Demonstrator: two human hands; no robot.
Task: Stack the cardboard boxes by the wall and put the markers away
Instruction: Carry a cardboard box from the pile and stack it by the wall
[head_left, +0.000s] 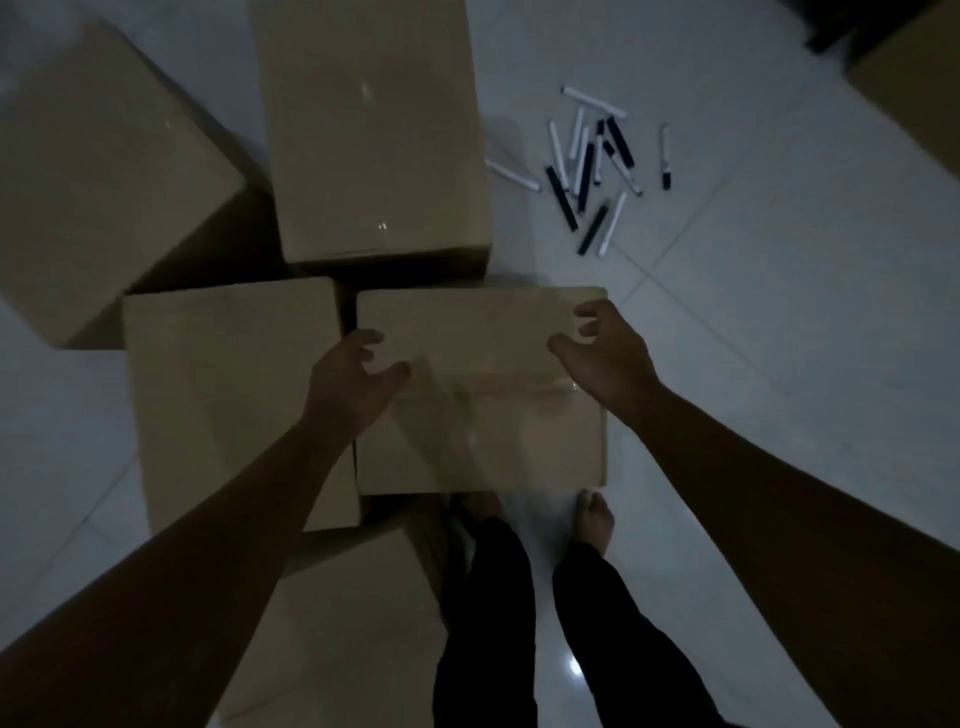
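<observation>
Several taped cardboard boxes lie on the white tiled floor. Directly in front of my feet sits the nearest box (483, 441), and both hands hover over its top. My left hand (353, 379) is above its left edge, fingers loosely spread and holding nothing. Over the right edge my right hand (608, 353) is spread the same way, also empty. A tall box (374, 135) stands behind, a box (228, 384) lies to the left, and a large box (98, 176) at the far left. Several black and white markers (587, 166) lie scattered on the floor at upper right.
Another box (337, 623) lies at my lower left beside my legs. Part of a further box (914, 88) shows at the top right corner. My bare feet (592, 519) stand just behind the nearest box. Bare floor tiles stretch out to the right.
</observation>
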